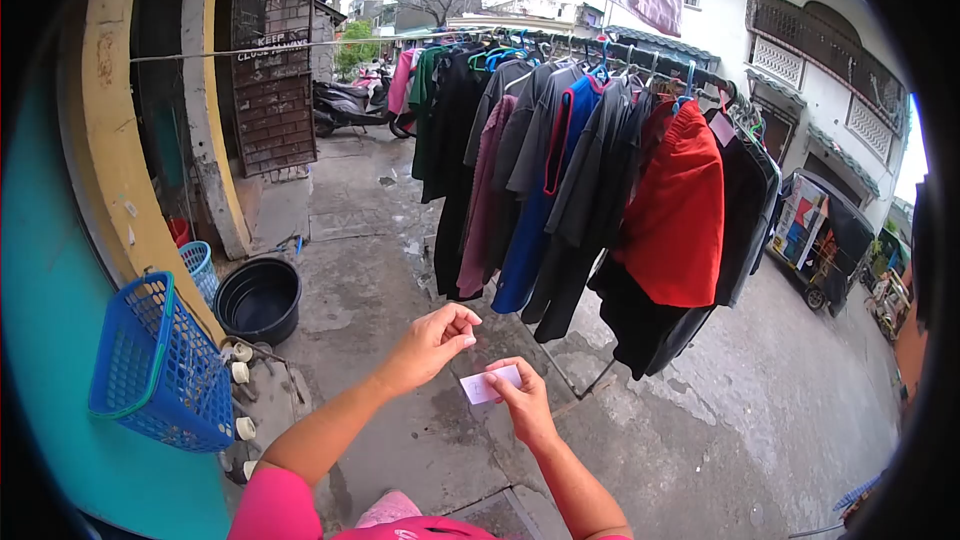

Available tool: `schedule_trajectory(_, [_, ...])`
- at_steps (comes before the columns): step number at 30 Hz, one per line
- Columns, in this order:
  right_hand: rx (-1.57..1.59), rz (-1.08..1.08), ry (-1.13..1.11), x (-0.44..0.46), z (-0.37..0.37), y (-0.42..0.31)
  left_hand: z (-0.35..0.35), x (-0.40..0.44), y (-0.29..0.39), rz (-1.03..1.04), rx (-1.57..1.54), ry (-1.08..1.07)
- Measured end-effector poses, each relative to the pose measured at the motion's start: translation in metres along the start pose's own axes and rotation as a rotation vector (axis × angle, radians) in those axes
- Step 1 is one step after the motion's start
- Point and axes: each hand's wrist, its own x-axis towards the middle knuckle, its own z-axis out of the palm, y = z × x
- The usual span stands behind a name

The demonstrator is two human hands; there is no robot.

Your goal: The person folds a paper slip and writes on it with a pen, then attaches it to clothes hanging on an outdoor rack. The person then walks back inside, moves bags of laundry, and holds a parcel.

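A small white paper slip (478, 388) with a handwritten mark is pinched between the thumb and fingers of my right hand (522, 404). Just up and left of the slip, my left hand (432, 345) has its fingers curled in towards the thumb, and nothing shows between them. Both hands are held out above the concrete ground, apart from each other. Beyond them hangs a row of clothes, including red shorts (680, 210), a blue sleeveless top (540, 225) and several dark garments (585, 180). My hands do not touch the clothes.
On the left are a blue plastic basket (165, 380), a black tub (258, 300) and a light blue bin (200, 265) by the wall. A metal rail (400, 37) carries the hangers. A parked motorcycle (350, 105) and a tricycle (815, 240) stand farther off.
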Motion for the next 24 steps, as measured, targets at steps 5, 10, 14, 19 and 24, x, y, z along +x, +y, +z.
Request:
schedule_trajectory(5, [0.123, -0.203, 0.021, 0.097, 0.010, -0.061, -0.051, 0.095, 0.053, 0.323, 0.274, 0.023])
schedule_trajectory(10, [0.153, -0.513, 0.051, 0.192, 0.025, -0.148, -0.102, 0.196, 0.114, 0.616, 0.395, 0.089])
schedule_trajectory(14, [0.108, -0.731, 0.087, 0.244, 0.024, -0.214, -0.123, 0.256, 0.173, 0.863, 0.503, 0.149])
schedule_trajectory(19, [0.088, -0.873, 0.106, 0.276, 0.024, -0.281, -0.135, 0.290, 0.235, 1.039, 0.661, 0.231])
schedule_trajectory(24, [0.098, -0.950, 0.065, 0.296, 0.028, -0.309, -0.142, 0.311, 0.252, 1.143, 0.712, 0.292])
